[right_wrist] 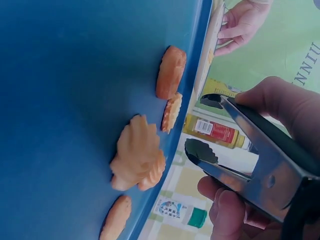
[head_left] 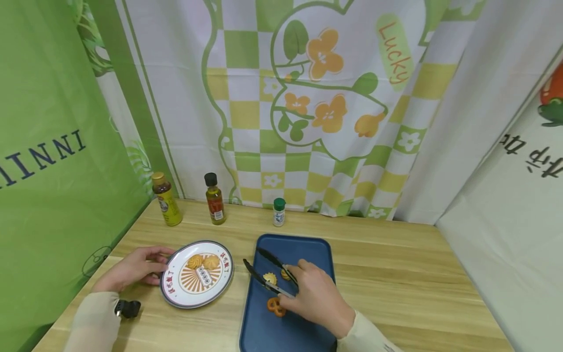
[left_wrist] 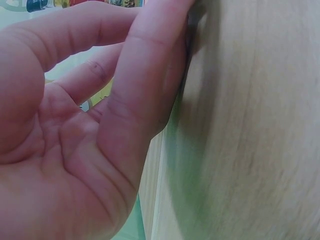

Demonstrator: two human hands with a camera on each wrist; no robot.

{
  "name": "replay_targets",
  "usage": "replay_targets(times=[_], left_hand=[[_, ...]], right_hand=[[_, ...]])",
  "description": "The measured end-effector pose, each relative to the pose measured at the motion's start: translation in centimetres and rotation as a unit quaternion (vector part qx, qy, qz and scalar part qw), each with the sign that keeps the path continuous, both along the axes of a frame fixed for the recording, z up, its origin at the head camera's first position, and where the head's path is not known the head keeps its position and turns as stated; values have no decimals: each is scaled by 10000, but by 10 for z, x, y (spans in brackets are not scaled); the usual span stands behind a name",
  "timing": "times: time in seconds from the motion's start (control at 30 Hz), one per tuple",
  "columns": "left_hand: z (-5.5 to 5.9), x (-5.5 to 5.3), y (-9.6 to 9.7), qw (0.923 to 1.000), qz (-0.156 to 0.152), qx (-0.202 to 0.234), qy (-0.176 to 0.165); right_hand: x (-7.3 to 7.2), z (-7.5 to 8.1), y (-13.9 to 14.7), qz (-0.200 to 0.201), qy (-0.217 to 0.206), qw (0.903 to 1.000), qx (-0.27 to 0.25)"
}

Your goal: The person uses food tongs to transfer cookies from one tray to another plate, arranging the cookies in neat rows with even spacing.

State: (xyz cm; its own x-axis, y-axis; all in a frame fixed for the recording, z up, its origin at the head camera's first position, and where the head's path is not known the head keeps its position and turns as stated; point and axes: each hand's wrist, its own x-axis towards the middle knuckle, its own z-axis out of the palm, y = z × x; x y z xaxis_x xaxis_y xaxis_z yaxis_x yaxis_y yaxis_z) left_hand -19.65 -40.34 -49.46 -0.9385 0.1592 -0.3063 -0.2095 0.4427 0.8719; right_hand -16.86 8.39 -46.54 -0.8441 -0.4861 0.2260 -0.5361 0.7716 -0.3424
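My left hand [head_left: 140,266] rests its fingertips at the left rim of a white plate [head_left: 179,291] with red characters. Two round butter cookies [head_left: 211,262] lie on that plate. Black-tipped metal tongs [right_wrist: 240,122] are held in my right hand [head_left: 317,293] over a blue tray [head_left: 290,337]. Their arms stand apart, with nothing between the tips in the right wrist view. Beneath and beside them on the tray are a pale ridged cookie [head_left: 270,278], another cookie [head_left: 286,274] partly behind the tongs, and a brown pretzel [head_left: 276,307]. The right wrist view shows several baked pieces there.
Along the back of the wooden table [head_left: 396,274] stand a yellow-labelled bottle [head_left: 168,203], a red-labelled oil bottle [head_left: 215,203] and a green-capped shaker [head_left: 279,212]. A patterned curtain [head_left: 246,112] hangs behind them. A small black object [head_left: 128,308] is beside my left wrist.
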Motion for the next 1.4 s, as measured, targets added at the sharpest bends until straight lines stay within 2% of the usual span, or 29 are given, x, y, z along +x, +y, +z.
replay_targets(times=[0.13,0.4,0.7,1.0,1.4], left_hand=[[-1,0,0,10000,2,-9,-2],[-2,0,-1,10000,-20,-24,23],[-1,0,0,10000,-31,8,26],[1,1,1,10000,-61,23,61],[1,1,2,10000,-29,-38,46]], right_hand=[[4,-2,5,-27,27,10000,13],[16,-1,11,-80,-254,9995,162],[31,-2,19,-140,-333,9992,165],[41,4,29,-345,-531,9979,164],[48,2,34,-331,-704,9966,256]])
